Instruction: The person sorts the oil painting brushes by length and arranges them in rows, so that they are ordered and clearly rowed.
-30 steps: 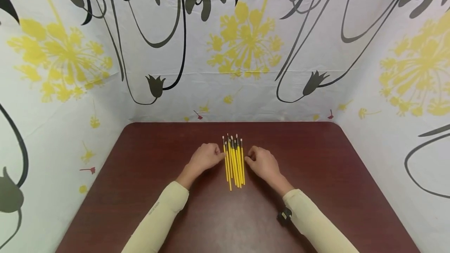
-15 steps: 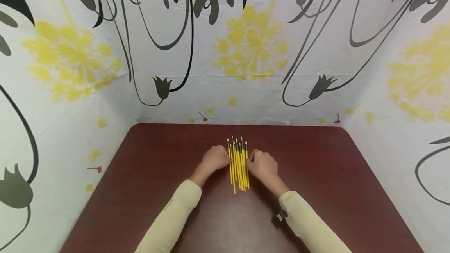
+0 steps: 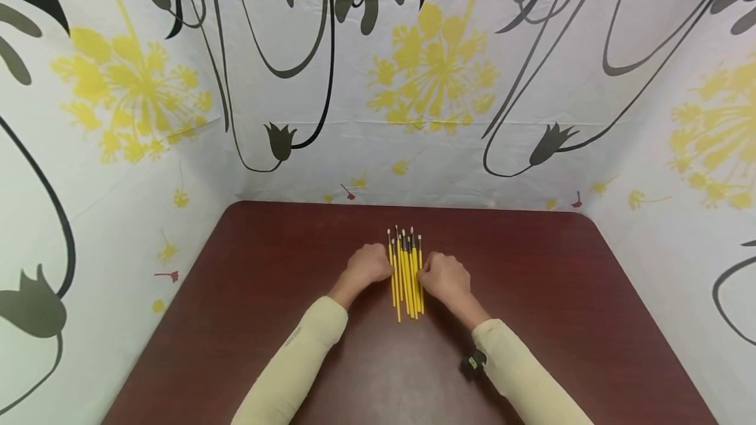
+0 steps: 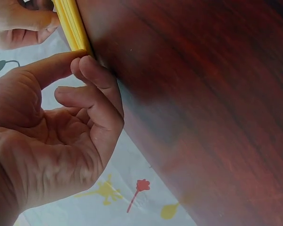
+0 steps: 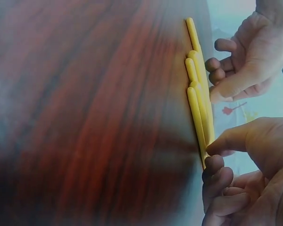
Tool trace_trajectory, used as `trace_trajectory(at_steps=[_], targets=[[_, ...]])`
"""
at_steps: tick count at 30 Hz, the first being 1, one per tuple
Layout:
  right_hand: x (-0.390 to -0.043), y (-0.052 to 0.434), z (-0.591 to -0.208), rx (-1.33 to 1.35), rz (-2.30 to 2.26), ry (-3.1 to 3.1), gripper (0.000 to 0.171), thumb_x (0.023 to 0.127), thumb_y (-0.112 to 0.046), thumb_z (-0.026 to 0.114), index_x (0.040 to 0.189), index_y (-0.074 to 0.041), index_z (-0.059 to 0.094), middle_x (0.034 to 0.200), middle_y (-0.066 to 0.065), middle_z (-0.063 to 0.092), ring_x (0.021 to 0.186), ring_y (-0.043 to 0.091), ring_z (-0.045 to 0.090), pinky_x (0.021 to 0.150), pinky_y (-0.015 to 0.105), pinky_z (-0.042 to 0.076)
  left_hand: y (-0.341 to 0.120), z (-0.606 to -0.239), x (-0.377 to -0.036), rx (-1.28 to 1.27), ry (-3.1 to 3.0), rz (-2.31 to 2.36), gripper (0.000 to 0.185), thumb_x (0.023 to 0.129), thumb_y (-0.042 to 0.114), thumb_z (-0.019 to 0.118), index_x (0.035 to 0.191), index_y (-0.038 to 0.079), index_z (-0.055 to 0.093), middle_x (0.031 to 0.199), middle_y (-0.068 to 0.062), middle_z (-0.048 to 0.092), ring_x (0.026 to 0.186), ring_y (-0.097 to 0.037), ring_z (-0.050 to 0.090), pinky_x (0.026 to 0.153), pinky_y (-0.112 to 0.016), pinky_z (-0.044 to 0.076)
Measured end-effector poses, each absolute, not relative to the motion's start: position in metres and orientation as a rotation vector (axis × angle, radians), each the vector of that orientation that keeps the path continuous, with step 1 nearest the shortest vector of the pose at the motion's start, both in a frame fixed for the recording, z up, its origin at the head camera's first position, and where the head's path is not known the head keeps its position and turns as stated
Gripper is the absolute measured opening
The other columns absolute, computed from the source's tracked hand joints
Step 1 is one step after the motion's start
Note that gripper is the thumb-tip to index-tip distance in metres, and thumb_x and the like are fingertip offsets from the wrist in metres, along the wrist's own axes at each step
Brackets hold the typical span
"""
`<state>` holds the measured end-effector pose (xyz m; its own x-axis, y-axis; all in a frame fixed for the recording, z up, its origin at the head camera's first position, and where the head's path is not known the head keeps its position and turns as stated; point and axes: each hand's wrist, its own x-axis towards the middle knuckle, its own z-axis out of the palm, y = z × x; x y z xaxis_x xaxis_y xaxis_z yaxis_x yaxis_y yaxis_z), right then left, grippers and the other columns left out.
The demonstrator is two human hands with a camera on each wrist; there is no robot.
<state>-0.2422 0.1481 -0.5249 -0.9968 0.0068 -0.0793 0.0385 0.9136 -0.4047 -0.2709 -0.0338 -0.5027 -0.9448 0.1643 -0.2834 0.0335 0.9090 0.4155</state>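
Yellow brushes [image 3: 406,274] lie bundled on the dark red table [image 3: 531,287], bristles pointing away from the person. Left hand [image 3: 369,263] at the brushes' left side, right hand [image 3: 446,277] at their right. Both: fingers bent, thumb and forefinger tips nearly together, touching brushes; whether pinching, cannot tell. Patterned cloth [image 3: 366,97] beyond the brushes.

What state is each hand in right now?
Left hand: curled at left edge of brushes; gripping or just touching, can't tell.
Right hand: curled at their right edge; gripping or just touching, can't tell.
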Motion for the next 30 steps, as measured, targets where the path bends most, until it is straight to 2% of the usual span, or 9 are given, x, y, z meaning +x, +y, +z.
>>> trace_trajectory(at_steps=[10, 18, 26, 30], targets=[[-0.244, 0.145, -0.515, 0.055, -0.499, 2.935, 0.037, 0.079, -0.031, 0.061, 0.049, -0.019, 0.043, 0.044, -0.006, 0.035, 0.039, 0.012, 0.031, 0.037, 0.029, 0.024, -0.030, -0.500, -0.266, 0.203, 2.729, 0.586, 0.019, 0.076, 0.017, 0.062, 0.061, 0.016, 0.050, 0.051, 0.001, 0.045, 0.045, -0.015, 0.043, 0.041, -0.030, 0.033], [-0.245, 0.145, -0.514, 0.052, -0.436, 2.944, 0.032, 0.078, -0.039, 0.064, 0.060, -0.016, 0.053, 0.056, 0.001, 0.052, 0.048, 0.019, 0.048, 0.042, 0.034, 0.035, -0.031, -0.499, -0.264, 0.214, 2.746, 0.593, 0.018, 0.076, 0.018, 0.064, 0.062, 0.014, 0.052, 0.053, 0.000, 0.046, 0.045, -0.015, 0.044, 0.041, -0.029, 0.033], [-0.244, 0.147, -0.516, 0.060, -0.459, 2.932, 0.031, 0.079, -0.038, 0.065, 0.061, -0.015, 0.055, 0.055, 0.001, 0.052, 0.047, 0.018, 0.048, 0.040, 0.032, 0.033, -0.027, -0.503, -0.266, 0.278, 2.805, 0.481, 0.027, 0.077, 0.018, 0.064, 0.059, 0.017, 0.044, 0.056, 0.001, 0.038, 0.050, -0.015, 0.037, 0.044, -0.030, 0.033], [-0.245, 0.148, -0.516, 0.064, -0.486, 2.925, 0.033, 0.079, -0.039, 0.067, 0.060, -0.015, 0.055, 0.054, 0.001, 0.051, 0.046, 0.017, 0.047, 0.040, 0.031, 0.032, -0.024, -0.506, -0.267, 0.265, 2.812, 0.468, 0.025, 0.080, 0.028, 0.068, 0.066, 0.016, 0.052, 0.060, 0.000, 0.045, 0.052, -0.016, 0.043, 0.047, -0.031, 0.036]])
